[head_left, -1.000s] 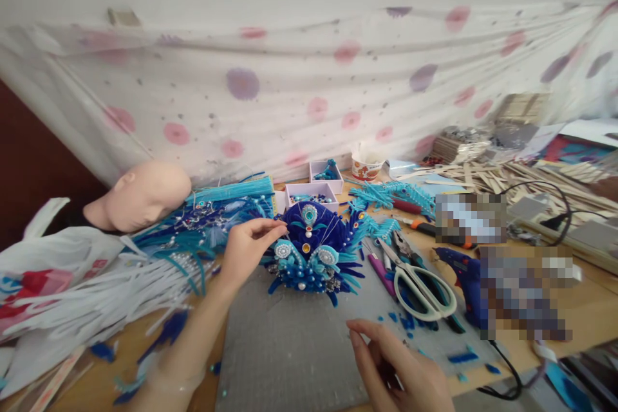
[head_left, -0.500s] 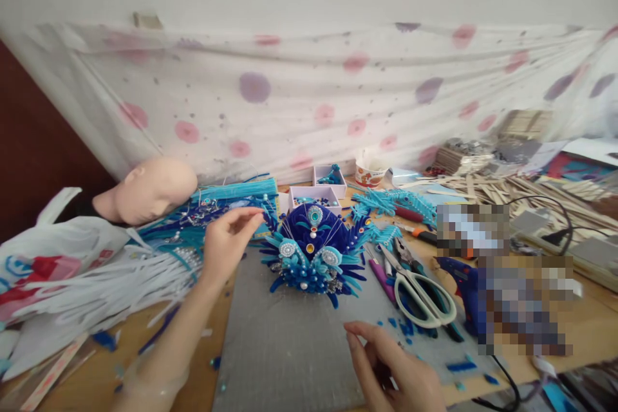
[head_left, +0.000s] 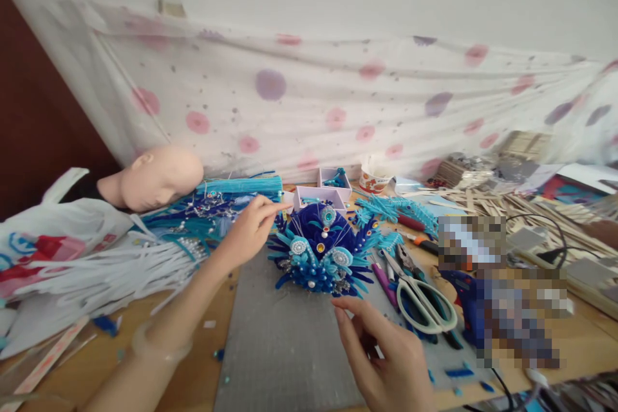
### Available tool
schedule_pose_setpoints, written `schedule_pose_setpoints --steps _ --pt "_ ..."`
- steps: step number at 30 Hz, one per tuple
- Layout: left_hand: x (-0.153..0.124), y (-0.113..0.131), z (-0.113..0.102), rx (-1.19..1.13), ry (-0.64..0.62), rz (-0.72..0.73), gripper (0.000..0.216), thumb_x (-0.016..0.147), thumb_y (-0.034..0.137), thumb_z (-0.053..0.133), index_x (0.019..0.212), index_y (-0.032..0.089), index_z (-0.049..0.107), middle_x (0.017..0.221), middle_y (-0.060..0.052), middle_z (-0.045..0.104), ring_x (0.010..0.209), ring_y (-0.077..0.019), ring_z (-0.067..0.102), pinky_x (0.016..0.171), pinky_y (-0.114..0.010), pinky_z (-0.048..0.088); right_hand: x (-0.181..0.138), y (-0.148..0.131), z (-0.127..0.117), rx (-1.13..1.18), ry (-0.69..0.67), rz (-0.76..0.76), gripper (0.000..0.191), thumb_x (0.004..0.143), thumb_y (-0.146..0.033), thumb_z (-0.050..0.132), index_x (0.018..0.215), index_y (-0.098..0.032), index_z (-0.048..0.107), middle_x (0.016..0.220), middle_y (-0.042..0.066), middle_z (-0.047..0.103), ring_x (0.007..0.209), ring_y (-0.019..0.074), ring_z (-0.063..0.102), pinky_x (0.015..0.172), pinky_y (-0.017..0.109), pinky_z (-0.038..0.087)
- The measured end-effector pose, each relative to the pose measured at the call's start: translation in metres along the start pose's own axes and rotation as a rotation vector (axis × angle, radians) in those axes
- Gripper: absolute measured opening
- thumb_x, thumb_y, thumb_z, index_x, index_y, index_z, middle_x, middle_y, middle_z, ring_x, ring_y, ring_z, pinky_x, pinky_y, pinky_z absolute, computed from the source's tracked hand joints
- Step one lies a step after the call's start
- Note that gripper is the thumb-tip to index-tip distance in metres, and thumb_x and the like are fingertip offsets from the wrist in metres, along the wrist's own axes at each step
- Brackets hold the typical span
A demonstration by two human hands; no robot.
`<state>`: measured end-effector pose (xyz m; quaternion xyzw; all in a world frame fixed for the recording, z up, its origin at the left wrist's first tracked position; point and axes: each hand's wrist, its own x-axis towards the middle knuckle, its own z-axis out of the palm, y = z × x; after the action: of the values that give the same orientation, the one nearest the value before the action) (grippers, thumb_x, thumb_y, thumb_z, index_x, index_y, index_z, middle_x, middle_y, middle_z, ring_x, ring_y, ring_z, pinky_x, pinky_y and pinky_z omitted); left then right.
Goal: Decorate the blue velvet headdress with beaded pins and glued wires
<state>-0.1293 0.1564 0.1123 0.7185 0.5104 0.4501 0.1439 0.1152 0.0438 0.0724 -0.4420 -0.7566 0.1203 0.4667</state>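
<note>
On the grey cutting mat [head_left: 284, 347] stands a blue beaded ornament [head_left: 318, 251], with a dark blue flower, turquoise petals, pearls and gems. My left hand [head_left: 253, 228] reaches past its left side, the index finger stretched toward the white box of beads [head_left: 321, 196] behind it. I see nothing held in that hand. In front of the ornament is my right hand [head_left: 386, 347], its thumb and index fingertips brought together. Whatever may be between those fingertips is too small to make out. White-handled scissors [head_left: 427, 302] lie to the right of the ornament.
A mannequin head [head_left: 161, 177] lies at the back left, near white fuzzy stems [head_left: 125, 270]. Pliers [head_left: 410, 264] and a blue glue gun [head_left: 466, 302] lie on the right. A second white box [head_left: 334, 183] and a paper cup [head_left: 374, 180] stand behind.
My left hand has moved from the ornament's left edge toward the bead box, its index finger straightening. My right hand has come up closer to the ornament. The view has shifted slightly.
</note>
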Motion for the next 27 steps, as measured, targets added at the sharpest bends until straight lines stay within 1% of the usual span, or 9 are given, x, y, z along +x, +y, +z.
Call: schedule_pose_setpoints --steps 3,6,9,11,14,17,19,22,27 --pt "-0.001 -0.004 -0.002 0.001 -0.047 -0.025 0.029 0.089 0.033 0.053 0.097 0.024 0.080 0.094 -0.007 0.073 0.089 -0.0238 0.066 0.085 -0.035 0.050 0.004 0.000 0.002 -0.031 -0.021 -0.003 0.020 0.099 -0.027 0.056 0.100 -0.016 0.073 0.053 -0.005 0.058 0.042 0.0082 0.055 0.045 0.016 0.040" --pt "-0.005 -0.009 -0.001 -0.026 -0.066 -0.079 0.022 0.087 0.036 0.058 0.091 0.024 0.076 0.093 -0.006 0.078 0.085 -0.0246 0.069 0.081 -0.034 0.050 0.014 -0.005 0.008 -0.026 -0.062 -0.010 0.021 0.100 -0.026 0.055 0.106 -0.015 0.072 0.054 -0.006 0.057 0.042 0.0083 0.055 0.045 0.016 0.041" --pt "-0.006 -0.013 0.002 -0.083 -0.087 -0.114 0.018 0.086 0.038 0.061 0.088 0.025 0.073 0.089 -0.004 0.079 0.081 -0.0235 0.070 0.076 -0.032 0.051 0.027 -0.011 0.025 0.011 -0.076 0.011 0.029 0.101 -0.025 0.052 0.120 -0.012 0.069 0.051 -0.008 0.055 0.039 0.0085 0.053 0.043 0.016 0.039" --pt "-0.003 -0.015 0.005 -0.134 -0.109 -0.118 0.017 0.085 0.038 0.062 0.088 0.024 0.071 0.088 -0.003 0.078 0.081 -0.0230 0.069 0.075 -0.032 0.052 0.035 -0.013 0.040 0.013 -0.072 0.012 0.034 0.101 -0.025 0.050 0.127 -0.011 0.066 0.051 -0.007 0.058 0.038 0.0091 0.054 0.041 0.016 0.039" --pt "0.003 -0.019 0.008 -0.222 -0.174 -0.118 0.019 0.083 0.040 0.064 0.087 0.023 0.073 0.086 -0.003 0.078 0.079 -0.0227 0.070 0.073 -0.031 0.053 0.043 -0.011 0.062 -0.046 -0.104 0.006 0.041 0.100 -0.024 0.048 0.136 -0.009 0.062 0.052 -0.005 0.062 0.037 0.0110 0.056 0.040 0.018 0.038" --pt "0.003 -0.022 0.013 -0.317 -0.235 -0.120 0.021 0.082 0.040 0.063 0.085 0.023 0.075 0.089 -0.004 0.079 0.082 -0.0226 0.072 0.073 -0.030 0.055 0.047 -0.006 0.075 -0.124 -0.168 -0.010 0.047 0.100 -0.021 0.045 0.143 -0.006 0.056 0.054 -0.002 0.066 0.038 0.0133 0.060 0.041 0.019 0.041" --pt "-0.002 -0.022 0.019 -0.372 -0.244 -0.131 0.020 0.082 0.037 0.061 0.084 0.022 0.074 0.089 -0.005 0.079 0.084 -0.0225 0.073 0.075 -0.030 0.056 0.048 -0.003 0.080 -0.172 -0.181 -0.022 0.046 0.101 -0.021 0.043 0.143 -0.007 0.056 0.055 -0.001 0.067 0.039 0.0138 0.062 0.042 0.019 0.042" --pt "-0.013 -0.018 0.028 -0.430 -0.225 -0.170 0.020 0.084 0.035 0.058 0.086 0.022 0.073 0.087 -0.005 0.078 0.080 -0.0215 0.073 0.071 -0.029 0.056 0.048 0.000 0.080 -0.231 -0.145 -0.048 0.040 0.104 -0.025 0.042 0.133 -0.012 0.064 0.055 -0.002 0.067 0.039 0.0128 0.061 0.042 0.019 0.041" --pt "-0.031 0.003 0.042 -0.496 -0.181 -0.259 0.014 0.083 0.031 0.062 0.085 0.022 0.071 0.082 -0.003 0.078 0.076 -0.0202 0.073 0.064 -0.026 0.055 0.039 0.006 0.065 -0.274 -0.048 -0.115 0.039 0.107 -0.031 0.040 0.119 -0.013 0.072 0.049 -0.004 0.062 0.034 0.0107 0.056 0.040 0.020 0.037"
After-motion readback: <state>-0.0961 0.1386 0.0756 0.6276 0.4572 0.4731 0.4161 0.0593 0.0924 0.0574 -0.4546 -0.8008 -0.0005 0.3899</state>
